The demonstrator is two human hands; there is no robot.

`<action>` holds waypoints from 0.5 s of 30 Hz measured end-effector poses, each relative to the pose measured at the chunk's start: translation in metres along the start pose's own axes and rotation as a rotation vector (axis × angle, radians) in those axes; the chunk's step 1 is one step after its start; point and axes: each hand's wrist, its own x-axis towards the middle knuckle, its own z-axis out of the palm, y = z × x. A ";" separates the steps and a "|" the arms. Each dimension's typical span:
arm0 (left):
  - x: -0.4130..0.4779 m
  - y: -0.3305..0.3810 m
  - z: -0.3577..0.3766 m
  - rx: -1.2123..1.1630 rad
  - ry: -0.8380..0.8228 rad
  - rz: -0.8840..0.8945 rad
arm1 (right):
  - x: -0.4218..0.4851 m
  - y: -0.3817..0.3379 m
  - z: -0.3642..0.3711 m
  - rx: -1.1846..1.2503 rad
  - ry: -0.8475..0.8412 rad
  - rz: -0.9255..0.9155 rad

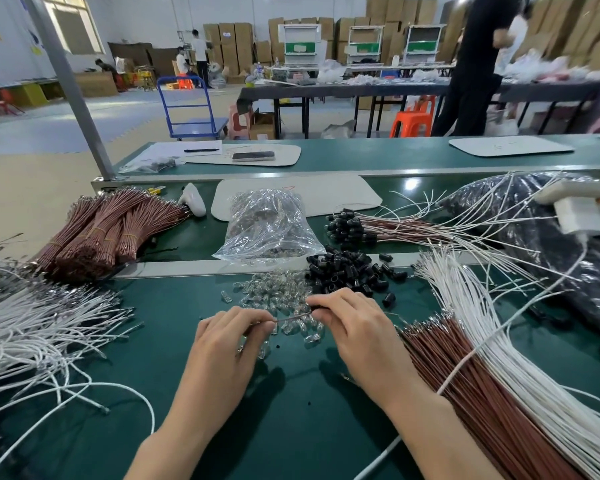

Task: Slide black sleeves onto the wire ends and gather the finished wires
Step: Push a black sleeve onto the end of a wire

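Note:
My left hand [231,336] and my right hand [352,323] pinch the two ends of a thin wire end [291,318] held between them above the green bench. Whether a sleeve sits in my right fingers is hidden. Just beyond lies a heap of loose black sleeves [352,270] and a scatter of small clear bulbs [278,296]. Farther back, finished wires with black sleeves on them [361,228] lie gathered in a bunch. Brown wires [465,379] and white wires [499,341] fan out to the right of my right hand.
A clear bag of parts [269,225] lies behind the bulbs. Bundled brown wires [97,230] lie at left, loose white wires [32,334] at the near left. A large dark bag [551,244] fills the right side. A person in black [475,64] stands beyond the bench.

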 end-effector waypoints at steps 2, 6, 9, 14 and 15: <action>0.000 0.000 -0.002 -0.094 0.010 -0.031 | 0.000 0.003 -0.002 0.078 -0.013 0.051; -0.001 0.001 0.002 -0.043 -0.009 0.019 | -0.003 -0.006 0.006 0.028 -0.029 -0.032; -0.003 0.002 0.004 -0.003 -0.028 0.054 | -0.004 -0.012 0.015 -0.009 -0.028 -0.094; -0.001 0.000 -0.002 -0.080 -0.004 -0.026 | -0.002 -0.003 0.008 -0.001 0.018 -0.051; -0.001 0.001 -0.001 -0.073 -0.015 -0.023 | -0.001 -0.002 0.007 -0.006 0.021 -0.049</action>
